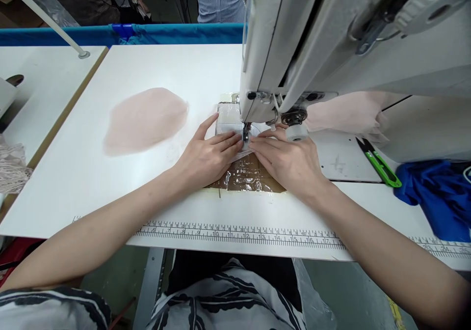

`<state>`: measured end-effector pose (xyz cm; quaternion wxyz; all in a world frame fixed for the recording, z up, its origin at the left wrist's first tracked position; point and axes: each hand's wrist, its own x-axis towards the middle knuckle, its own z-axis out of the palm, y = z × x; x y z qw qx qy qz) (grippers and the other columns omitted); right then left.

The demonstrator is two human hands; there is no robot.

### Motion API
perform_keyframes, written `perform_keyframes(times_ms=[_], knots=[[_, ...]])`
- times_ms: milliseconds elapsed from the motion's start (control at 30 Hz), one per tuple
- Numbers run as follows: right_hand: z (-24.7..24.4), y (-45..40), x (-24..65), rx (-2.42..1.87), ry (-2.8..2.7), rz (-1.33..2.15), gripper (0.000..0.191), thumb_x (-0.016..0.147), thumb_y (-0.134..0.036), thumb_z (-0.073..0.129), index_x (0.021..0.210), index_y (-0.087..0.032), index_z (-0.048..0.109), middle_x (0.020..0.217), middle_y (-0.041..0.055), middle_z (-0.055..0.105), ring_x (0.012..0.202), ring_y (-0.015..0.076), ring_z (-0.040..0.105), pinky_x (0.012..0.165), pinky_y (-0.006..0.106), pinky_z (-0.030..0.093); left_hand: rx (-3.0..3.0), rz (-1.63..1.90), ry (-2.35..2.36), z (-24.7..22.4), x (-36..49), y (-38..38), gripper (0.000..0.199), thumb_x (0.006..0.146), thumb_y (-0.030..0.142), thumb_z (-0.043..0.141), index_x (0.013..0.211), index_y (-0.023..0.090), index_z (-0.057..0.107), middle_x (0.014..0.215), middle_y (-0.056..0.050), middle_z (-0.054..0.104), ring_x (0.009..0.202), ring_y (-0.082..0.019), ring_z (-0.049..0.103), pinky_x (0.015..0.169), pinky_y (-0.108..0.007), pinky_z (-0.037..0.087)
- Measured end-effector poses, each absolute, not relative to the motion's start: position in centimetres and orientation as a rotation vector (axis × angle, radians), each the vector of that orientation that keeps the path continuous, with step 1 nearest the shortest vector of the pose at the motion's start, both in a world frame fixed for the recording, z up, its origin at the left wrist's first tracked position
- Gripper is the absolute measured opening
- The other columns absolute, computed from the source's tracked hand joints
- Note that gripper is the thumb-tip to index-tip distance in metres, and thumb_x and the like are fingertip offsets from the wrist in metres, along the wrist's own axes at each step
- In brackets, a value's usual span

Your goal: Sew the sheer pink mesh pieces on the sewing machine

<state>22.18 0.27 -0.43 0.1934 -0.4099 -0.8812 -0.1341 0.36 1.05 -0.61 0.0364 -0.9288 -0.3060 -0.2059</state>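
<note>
My left hand [206,155] lies on the left of the sewing machine's presser foot [246,131], fingers stretched out and flat, fingertips on a thin, pale, see-through piece of fabric [241,155]. On the right of the foot, my right hand [290,158] rests with its fingers extended and their tips on the same fabric. Part of that hand is behind the machine's white round knob [296,132]. Both sets of fingertips are close to the needle area. Beneath the hands, brown board covered in clear tape [250,175] is fixed to the table.
A pale pink fabric piece [147,119] lies on the left of the white table [110,192]. More pink fabric [346,114] sits behind the machine arm. Green thread snips [379,163] and blue cloth [437,192] are at right. A printed ruler [231,233] runs along the front edge.
</note>
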Motion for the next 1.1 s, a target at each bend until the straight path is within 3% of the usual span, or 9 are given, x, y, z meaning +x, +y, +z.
perform_keyframes(times_ms=[233, 633, 1100], knots=[[-0.27, 0.3, 21.94, -1.221, -2.467, -0.342, 0.031, 0.1, -0.019, 0.045, 0.091, -0.021, 0.075, 0.091, 0.0037, 0.078, 0.084, 0.0211, 0.067, 0.079, 0.037, 0.047, -2.818, -0.651, -0.93, -0.78, 0.42, 1.37, 0.03, 0.099, 0.019, 0.045, 0.119, 0.018, 0.066, 0.12, -0.008, 0.07, 0.114, -0.023, 0.067, 0.119, -0.062, 0.029], [-0.52, 0.29, 22.0, -1.251, -2.452, -0.394, 0.029, 0.1, -0.022, 0.046, 0.097, -0.021, 0.075, 0.087, 0.0035, 0.077, 0.082, 0.0205, 0.067, 0.077, 0.035, 0.046, -2.798, -0.673, -0.929, -1.04, 0.51, 1.5, 0.031, 0.098, 0.018, 0.044, 0.12, 0.017, 0.066, 0.12, -0.008, 0.07, 0.115, -0.024, 0.066, 0.119, -0.062, 0.027], [-0.24, 0.22, 21.9, -1.229, -2.44, -0.334, 0.026, 0.097, -0.014, 0.049, 0.097, -0.021, 0.074, 0.095, 0.0042, 0.078, 0.092, 0.0222, 0.069, 0.09, 0.04, 0.046, -2.836, -0.625, -0.971, -0.68, 0.55, 1.38, 0.032, 0.098, 0.017, 0.044, 0.121, 0.019, 0.065, 0.123, -0.009, 0.069, 0.116, -0.024, 0.065, 0.119, -0.063, 0.027]])
